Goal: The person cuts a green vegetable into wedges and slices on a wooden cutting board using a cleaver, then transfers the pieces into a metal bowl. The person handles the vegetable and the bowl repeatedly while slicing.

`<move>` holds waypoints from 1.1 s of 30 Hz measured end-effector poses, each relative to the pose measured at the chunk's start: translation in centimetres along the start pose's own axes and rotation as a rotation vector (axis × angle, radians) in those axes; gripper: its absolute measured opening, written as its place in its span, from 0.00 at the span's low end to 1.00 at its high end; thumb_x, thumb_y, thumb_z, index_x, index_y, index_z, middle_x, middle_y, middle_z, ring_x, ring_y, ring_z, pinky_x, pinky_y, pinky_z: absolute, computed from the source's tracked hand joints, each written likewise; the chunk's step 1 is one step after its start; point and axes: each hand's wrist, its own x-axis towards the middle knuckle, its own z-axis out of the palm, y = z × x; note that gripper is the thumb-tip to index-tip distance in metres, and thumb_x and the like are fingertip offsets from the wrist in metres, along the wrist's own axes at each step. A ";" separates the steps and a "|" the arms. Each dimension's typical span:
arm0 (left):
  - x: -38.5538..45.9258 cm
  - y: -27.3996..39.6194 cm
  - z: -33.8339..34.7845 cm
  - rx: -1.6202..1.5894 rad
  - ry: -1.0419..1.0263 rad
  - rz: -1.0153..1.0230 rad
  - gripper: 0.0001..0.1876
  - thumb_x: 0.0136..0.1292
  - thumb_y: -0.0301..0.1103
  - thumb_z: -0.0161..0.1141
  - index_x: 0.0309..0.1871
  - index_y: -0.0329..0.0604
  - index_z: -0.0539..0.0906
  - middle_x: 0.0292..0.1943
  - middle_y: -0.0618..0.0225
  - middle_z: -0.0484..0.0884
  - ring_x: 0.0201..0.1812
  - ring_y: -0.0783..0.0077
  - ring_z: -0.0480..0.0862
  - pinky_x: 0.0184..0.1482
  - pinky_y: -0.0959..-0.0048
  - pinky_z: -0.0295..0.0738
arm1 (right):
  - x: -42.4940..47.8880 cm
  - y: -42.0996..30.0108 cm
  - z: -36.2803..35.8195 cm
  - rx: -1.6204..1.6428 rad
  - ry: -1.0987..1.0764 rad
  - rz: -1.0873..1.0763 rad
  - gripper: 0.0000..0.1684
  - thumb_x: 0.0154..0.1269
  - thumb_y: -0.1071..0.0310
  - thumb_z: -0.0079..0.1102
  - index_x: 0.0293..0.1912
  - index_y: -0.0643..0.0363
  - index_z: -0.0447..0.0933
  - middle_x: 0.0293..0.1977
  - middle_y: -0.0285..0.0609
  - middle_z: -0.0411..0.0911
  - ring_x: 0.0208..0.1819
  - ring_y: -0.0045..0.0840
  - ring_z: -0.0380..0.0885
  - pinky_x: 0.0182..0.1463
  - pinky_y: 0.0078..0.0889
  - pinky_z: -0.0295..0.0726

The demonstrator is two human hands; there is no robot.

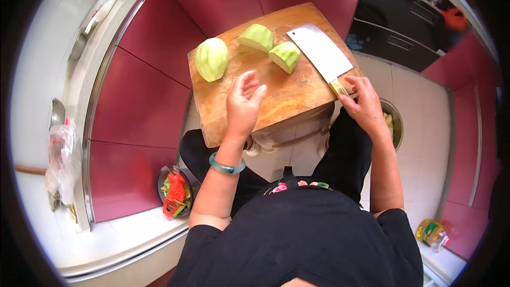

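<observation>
On a thick wooden cutting board (279, 99) lie three peeled, pale green pieces of a gourd or melon. The largest piece (212, 59) is at the left, a cut chunk (257, 37) at the far middle, and another cut chunk (285, 56) nearer the cleaver. My left hand (244, 103) hovers over the board's near left part, thumb and fingers apart, holding nothing. The cleaver (320, 52) rests flat at the right, its handle pointing towards me. Beside that handle is my right hand (363, 103), fingers spread; whether the thumb touches it I cannot tell.
A metal bowl (394, 125) with pale pieces stands on the floor at right, partly behind my forearm. A bin (178, 191) with scraps and a red bag is at left. An oil bottle (432, 234) lies low at right. Pink cabinets (147, 87) border the board.
</observation>
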 end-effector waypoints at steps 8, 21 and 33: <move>5.6 -0.5 5.4 0.730 -0.029 0.422 0.34 0.55 0.44 0.70 0.64 0.40 0.74 0.66 0.47 0.69 0.66 0.48 0.69 0.68 0.53 0.65 | 0.2 -1.2 2.8 -0.188 0.000 -0.065 0.31 0.55 0.67 0.71 0.58 0.56 0.71 0.52 0.47 0.72 0.56 0.45 0.71 0.58 0.43 0.75; 3.4 0.8 7.0 0.835 -0.042 0.626 0.33 0.61 0.33 0.68 0.69 0.38 0.69 0.69 0.48 0.66 0.71 0.48 0.64 0.71 0.54 0.58 | -4.2 4.2 -3.3 0.171 0.490 -0.094 0.18 0.62 0.73 0.62 0.52 0.60 0.77 0.47 0.46 0.78 0.50 0.36 0.79 0.54 0.31 0.77; -0.1 -3.0 5.6 0.571 0.067 0.261 0.27 0.72 0.34 0.54 0.72 0.40 0.63 0.72 0.61 0.64 0.74 0.63 0.61 0.73 0.58 0.54 | -15.6 40.0 12.0 0.520 0.337 1.196 0.18 0.65 0.61 0.65 0.48 0.63 0.78 0.37 0.46 0.80 0.39 0.30 0.81 0.44 0.30 0.80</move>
